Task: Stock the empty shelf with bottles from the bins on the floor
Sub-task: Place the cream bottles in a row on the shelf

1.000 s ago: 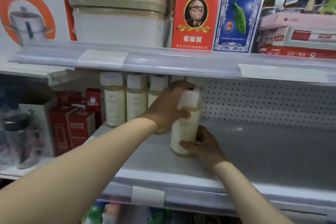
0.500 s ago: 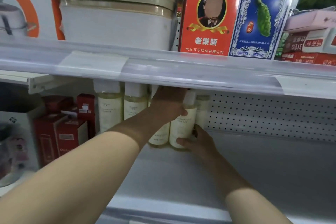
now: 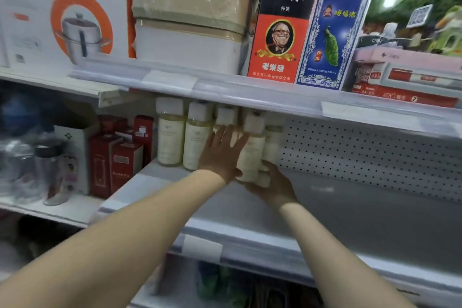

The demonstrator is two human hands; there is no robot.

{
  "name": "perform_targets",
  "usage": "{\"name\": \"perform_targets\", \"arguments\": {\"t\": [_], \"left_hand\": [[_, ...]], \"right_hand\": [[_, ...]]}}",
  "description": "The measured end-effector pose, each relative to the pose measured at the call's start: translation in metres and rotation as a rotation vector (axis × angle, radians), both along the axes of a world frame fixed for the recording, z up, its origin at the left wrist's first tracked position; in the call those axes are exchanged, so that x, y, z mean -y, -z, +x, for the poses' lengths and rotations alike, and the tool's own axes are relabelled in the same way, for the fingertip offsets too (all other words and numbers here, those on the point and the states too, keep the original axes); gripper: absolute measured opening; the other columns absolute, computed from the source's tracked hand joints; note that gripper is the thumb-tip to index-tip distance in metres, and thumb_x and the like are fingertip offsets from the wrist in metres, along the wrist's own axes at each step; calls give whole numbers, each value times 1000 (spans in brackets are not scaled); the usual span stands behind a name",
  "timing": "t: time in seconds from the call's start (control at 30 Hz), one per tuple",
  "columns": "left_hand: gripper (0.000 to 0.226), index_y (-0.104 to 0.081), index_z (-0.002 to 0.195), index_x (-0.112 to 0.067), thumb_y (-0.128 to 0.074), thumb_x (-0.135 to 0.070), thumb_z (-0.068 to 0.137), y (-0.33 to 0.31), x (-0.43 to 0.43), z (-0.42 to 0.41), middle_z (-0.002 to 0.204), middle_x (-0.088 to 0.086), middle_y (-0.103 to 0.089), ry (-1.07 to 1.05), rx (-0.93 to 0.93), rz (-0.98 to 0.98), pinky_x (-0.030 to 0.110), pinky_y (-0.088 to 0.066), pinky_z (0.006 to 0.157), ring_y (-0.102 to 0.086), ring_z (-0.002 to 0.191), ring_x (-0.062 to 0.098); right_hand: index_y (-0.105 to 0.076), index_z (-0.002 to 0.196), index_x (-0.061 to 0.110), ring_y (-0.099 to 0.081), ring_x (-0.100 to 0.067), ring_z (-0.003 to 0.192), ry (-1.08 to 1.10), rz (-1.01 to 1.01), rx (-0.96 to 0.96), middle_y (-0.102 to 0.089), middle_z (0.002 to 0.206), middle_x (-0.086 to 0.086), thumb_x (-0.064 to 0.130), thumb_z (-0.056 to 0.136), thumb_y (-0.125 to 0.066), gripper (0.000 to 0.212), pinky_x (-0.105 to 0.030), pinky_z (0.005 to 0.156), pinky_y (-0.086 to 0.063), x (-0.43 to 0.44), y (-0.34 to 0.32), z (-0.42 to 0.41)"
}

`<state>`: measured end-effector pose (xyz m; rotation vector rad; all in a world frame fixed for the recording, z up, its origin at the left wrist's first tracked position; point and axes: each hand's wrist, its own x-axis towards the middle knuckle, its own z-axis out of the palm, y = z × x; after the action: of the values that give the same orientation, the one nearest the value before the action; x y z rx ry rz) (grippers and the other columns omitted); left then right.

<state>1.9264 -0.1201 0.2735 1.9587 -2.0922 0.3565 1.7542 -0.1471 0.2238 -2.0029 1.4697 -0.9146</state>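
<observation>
Several cream bottles with white square caps stand in a row at the back left of the grey shelf [image 3: 362, 210]; the leftmost bottle [image 3: 171, 140] and its neighbour [image 3: 197, 145] stand free. My left hand [image 3: 221, 155] lies flat with its fingers spread against the middle bottles and hides most of one. My right hand [image 3: 273, 186] curls around the base of the front bottle [image 3: 252, 150], which stands upright on the shelf beside another bottle [image 3: 272, 142] behind it. The floor bins are out of view.
The upper shelf's edge [image 3: 250, 92] hangs low over the bottle caps. A perforated back panel [image 3: 362, 152] closes the shelf behind. Red boxes [image 3: 117, 157] stand on the neighbouring shelf to the left. Card boxes [image 3: 280, 32] and stacked containers [image 3: 190, 20] sit above.
The front bottle has gone back into the row and stands there. My left hand has let go of its cap and spread flat. My right hand stays at its base.
</observation>
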Motion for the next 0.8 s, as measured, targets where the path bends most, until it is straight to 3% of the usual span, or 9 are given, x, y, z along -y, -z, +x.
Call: {"name": "perform_targets", "arguments": {"t": [0.07,0.2,0.27,0.37,0.53,0.8], "left_hand": [[90,-13,155,-37,-70,-44,86,10,-31,-6,164,9,-6,-51,-135,59,44,-18,120,-6,149,32],[70,-38,141,-31,-77,-35,82,34,-100,-23,143,11,-34,-76,-264,-2,43,-43,101,-32,131,34],[64,-43,133,-29,-79,-32,80,46,-131,-30,135,9,-36,-61,-334,-10,41,-45,93,-34,126,32],[61,-46,130,-30,-80,-29,80,62,-171,-42,140,8,-34,-59,-396,29,46,-45,95,-31,129,31],[63,-48,130,-30,-82,-29,77,106,-225,-59,142,8,-34,-66,-395,109,49,-44,97,-29,132,33],[62,-48,132,-28,-81,-32,79,190,-280,-71,143,11,-33,-101,-373,274,46,-44,96,-33,129,35]], "right_hand": [[-45,142,29,-55,-23,125,0,0,-92,-57,141,1,40,75,-85,79,-29,97,-45,-24,-4,-9],[-43,142,32,-50,-27,128,7,-4,-217,-53,139,-5,49,72,-85,84,-39,101,-47,-81,-5,-33],[-43,140,34,-42,-27,132,-5,-17,-296,-50,140,-5,52,73,-83,79,-42,103,-44,-111,-2,-44],[-42,139,36,-35,-26,134,-52,-43,-373,-47,139,-4,49,76,-82,76,-40,103,-39,-152,3,-60],[-43,138,38,-34,-27,134,-108,-42,-416,-45,139,-3,50,77,-81,73,-39,97,-38,-209,28,-87],[-42,144,35,-38,-33,127,-134,94,-595,-45,136,-9,52,78,-79,77,-41,102,-39,-257,104,-112]]}}
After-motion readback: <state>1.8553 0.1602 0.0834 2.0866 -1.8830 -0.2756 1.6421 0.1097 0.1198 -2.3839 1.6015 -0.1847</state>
